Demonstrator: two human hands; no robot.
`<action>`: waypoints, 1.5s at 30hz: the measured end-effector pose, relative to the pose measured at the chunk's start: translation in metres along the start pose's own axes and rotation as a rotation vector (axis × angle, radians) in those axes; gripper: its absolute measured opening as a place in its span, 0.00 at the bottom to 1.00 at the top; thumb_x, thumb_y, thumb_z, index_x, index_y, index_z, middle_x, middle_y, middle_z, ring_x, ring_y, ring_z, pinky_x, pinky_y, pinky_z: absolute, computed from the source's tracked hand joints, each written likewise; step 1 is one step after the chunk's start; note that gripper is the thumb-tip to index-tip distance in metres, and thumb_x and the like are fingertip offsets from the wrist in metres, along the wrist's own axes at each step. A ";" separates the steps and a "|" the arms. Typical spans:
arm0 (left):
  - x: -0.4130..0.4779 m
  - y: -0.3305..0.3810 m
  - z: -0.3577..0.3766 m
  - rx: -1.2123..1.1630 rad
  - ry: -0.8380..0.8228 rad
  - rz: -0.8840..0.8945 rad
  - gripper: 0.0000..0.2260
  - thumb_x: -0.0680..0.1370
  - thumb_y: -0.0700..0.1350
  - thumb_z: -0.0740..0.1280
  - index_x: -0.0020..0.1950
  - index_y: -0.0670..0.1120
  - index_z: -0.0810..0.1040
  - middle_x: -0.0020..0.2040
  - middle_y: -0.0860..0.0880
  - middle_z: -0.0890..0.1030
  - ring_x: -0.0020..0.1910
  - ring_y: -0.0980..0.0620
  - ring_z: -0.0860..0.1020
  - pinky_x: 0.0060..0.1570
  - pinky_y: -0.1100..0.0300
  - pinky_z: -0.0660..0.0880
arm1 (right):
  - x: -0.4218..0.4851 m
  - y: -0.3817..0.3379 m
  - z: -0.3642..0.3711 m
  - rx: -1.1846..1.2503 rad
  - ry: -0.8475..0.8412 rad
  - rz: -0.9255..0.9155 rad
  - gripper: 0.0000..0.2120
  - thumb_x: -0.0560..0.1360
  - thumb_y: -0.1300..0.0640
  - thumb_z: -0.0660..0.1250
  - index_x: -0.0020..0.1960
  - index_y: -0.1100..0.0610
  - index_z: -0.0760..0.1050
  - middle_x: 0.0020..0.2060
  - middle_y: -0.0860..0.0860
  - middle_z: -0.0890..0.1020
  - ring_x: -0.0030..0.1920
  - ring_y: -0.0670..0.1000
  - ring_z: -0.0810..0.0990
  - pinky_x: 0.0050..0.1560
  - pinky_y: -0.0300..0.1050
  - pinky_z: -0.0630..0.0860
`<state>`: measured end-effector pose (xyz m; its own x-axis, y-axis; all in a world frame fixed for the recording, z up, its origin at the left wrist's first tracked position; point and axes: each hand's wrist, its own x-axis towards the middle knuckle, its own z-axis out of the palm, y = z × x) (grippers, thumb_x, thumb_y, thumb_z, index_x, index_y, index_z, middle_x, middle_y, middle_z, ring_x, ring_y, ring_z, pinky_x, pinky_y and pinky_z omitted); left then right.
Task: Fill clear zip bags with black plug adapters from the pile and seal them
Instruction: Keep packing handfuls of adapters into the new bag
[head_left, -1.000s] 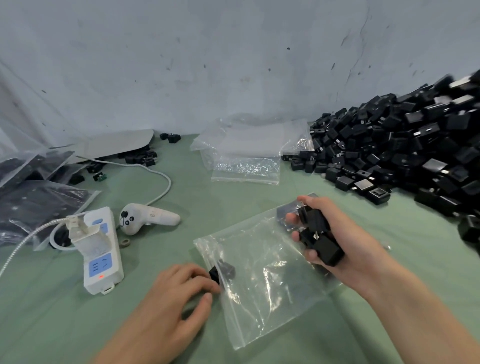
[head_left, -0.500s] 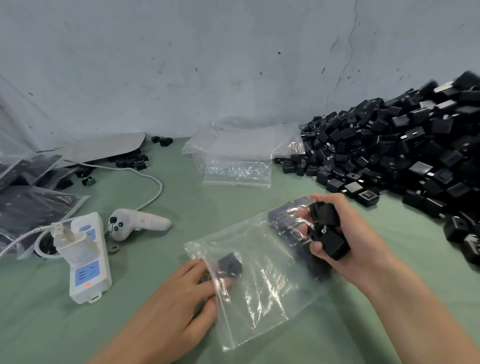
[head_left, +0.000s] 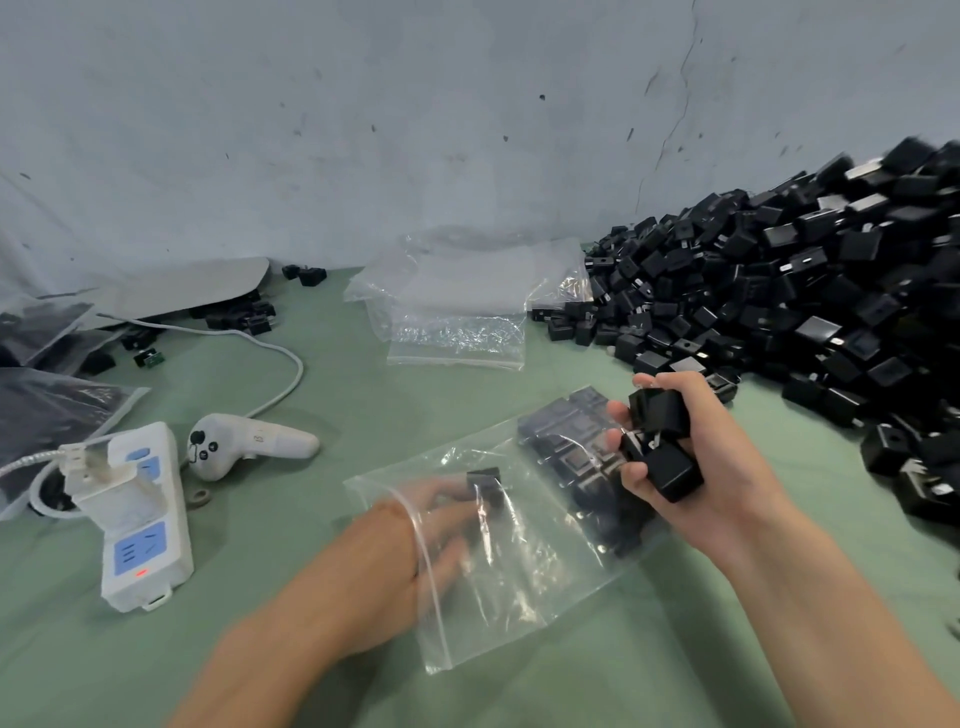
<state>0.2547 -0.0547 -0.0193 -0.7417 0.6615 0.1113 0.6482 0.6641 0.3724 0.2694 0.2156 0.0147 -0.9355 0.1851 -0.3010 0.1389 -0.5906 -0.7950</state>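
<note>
Green table covering (head_left: 104, 675) stretches under a clear plastic zip bag (head_left: 519, 587) lying flat. The left hand (head_left: 384, 566) reaches through the bag's mouth, its fingers blurred beside one small black plug adapter (head_left: 484, 480) inside; whether they pinch it I cannot tell. At the bag's far right corner, the right hand (head_left: 727, 467) curls its fingers round several black adapters (head_left: 670, 470). Right of the bag rises the adapter pile (head_left: 805, 291).
</note>
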 end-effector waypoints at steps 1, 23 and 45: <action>0.003 -0.001 0.000 0.006 -0.020 -0.029 0.16 0.83 0.54 0.58 0.69 0.66 0.67 0.62 0.77 0.62 0.59 0.71 0.70 0.59 0.77 0.64 | 0.000 -0.001 -0.002 0.012 0.007 0.001 0.08 0.72 0.50 0.70 0.47 0.53 0.76 0.40 0.53 0.82 0.34 0.52 0.78 0.24 0.39 0.68; 0.040 0.017 0.019 0.537 0.021 -0.010 0.22 0.80 0.54 0.54 0.56 0.46 0.85 0.52 0.48 0.84 0.50 0.49 0.82 0.53 0.54 0.80 | 0.007 -0.017 -0.029 0.182 0.085 -0.021 0.11 0.71 0.51 0.70 0.51 0.52 0.75 0.44 0.54 0.82 0.35 0.54 0.78 0.26 0.39 0.70; -0.036 -0.013 -0.012 -0.216 0.762 -0.493 0.15 0.67 0.43 0.56 0.39 0.57 0.81 0.34 0.59 0.81 0.34 0.61 0.78 0.35 0.67 0.72 | -0.006 0.001 0.003 0.232 -0.164 0.312 0.17 0.73 0.47 0.66 0.57 0.54 0.82 0.45 0.56 0.81 0.36 0.54 0.80 0.22 0.37 0.70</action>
<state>0.2709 -0.0913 -0.0167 -0.8871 -0.1355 0.4412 0.2411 0.6790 0.6934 0.2744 0.2118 0.0167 -0.9019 -0.1474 -0.4060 0.3649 -0.7629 -0.5337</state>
